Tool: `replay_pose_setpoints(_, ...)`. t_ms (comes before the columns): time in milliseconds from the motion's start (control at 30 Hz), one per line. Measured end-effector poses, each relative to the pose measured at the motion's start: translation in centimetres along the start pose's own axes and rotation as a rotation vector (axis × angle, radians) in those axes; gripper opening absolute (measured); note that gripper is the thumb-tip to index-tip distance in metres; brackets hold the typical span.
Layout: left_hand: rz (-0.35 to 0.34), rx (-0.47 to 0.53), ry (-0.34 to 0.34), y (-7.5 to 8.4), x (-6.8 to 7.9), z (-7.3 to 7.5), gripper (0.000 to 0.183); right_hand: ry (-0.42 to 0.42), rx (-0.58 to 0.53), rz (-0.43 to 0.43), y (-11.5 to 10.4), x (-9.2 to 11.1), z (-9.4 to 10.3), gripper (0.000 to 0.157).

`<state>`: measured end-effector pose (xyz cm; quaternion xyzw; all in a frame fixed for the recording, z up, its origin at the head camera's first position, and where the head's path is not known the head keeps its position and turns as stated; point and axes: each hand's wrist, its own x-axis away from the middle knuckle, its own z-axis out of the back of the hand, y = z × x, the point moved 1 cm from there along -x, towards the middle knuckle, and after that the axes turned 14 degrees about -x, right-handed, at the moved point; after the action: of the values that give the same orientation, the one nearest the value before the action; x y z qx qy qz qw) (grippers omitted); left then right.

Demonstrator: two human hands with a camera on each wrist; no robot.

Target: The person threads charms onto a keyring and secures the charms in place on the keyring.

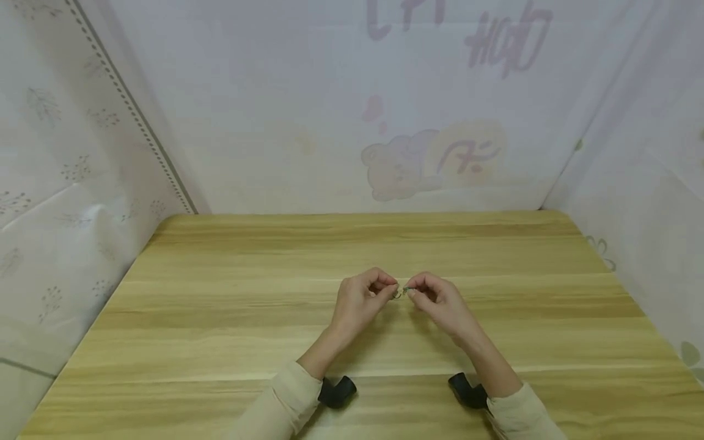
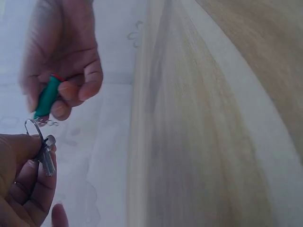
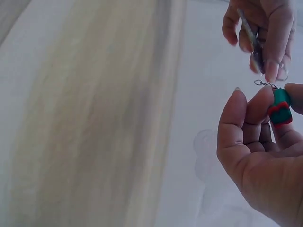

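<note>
My left hand point(image 1: 354, 304) pinches a metal key ring point(image 2: 31, 119) between thumb and fingers, over the middle of the table. Silver keys point(image 2: 49, 163) hang from the ring beside the fingers in the left wrist view; their exact number is unclear. Facing it, my right hand point(image 1: 444, 307) pinches a small green charm with red trim point(image 2: 47, 98). A short metal chain point(image 3: 264, 83) sticks out of the charm's end towards the ring. Ring and chain are very close together; whether they are linked I cannot tell.
Both hands are above a wood-grain table point(image 1: 220, 342). Pale printed sheets point(image 1: 275, 122) hang behind it and along both sides. A black wrist mount point(image 1: 338, 392) sits at the left sleeve, and another black mount point(image 1: 467, 391) at the right.
</note>
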<state>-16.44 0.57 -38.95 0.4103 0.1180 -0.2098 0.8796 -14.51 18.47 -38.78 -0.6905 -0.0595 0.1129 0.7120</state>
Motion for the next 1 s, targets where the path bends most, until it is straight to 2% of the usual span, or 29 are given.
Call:
replay_pose_setpoints(133,-0.044,-0.050,0.022,0.4,0.0,0.1,0.004,-0.011,-0.028,-0.016,-0.5,0.1,-0.3,0.013)
replay_pose_setpoints(367,-0.075,-0.106,0.057,0.8,0.2,-0.1,0.006,-0.015,-0.048,-0.027,-0.5,0.1,-0.5,0.014)
replay_pose_setpoints(667,-0.194,-0.153,0.136,0.9,0.2,-0.4,0.011,-0.026,-0.074,-0.026,-0.4,0.1,-0.5,0.011)
replay_pose_setpoints(900,-0.256,-0.318,0.226,1.2,0.3,-0.5,0.013,-0.035,-0.111,-0.056,-0.3,0.2,-0.5,0.013)
replay_pose_setpoints(1000,-0.265,-0.345,0.238,1.3,0.3,-0.6,0.015,-0.033,-0.136,-0.080,-0.2,0.3,-0.5,0.014)
